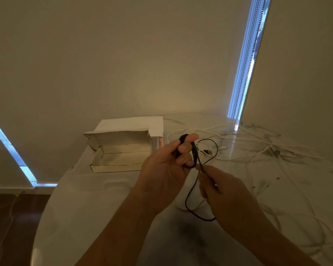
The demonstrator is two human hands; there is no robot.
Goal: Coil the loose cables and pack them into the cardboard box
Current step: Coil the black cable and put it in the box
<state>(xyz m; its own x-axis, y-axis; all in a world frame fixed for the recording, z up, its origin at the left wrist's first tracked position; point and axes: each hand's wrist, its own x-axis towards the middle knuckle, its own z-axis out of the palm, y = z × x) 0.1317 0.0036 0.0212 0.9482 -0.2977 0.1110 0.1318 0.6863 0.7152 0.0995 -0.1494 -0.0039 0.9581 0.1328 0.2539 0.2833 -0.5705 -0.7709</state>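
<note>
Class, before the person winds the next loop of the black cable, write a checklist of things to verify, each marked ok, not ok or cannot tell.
1. Left hand grips the wound part of the black cable: ok.
2. Right hand pinches the loose run: ok.
3. Loose tail free of the white cables: cannot tell; they overlap in view.
4. Cardboard box open, lid up: ok.
5. Box holds no cables: ok, as far as its floor shows.
6. White cables coiled: not ok; they lie spread across the table.
</note>
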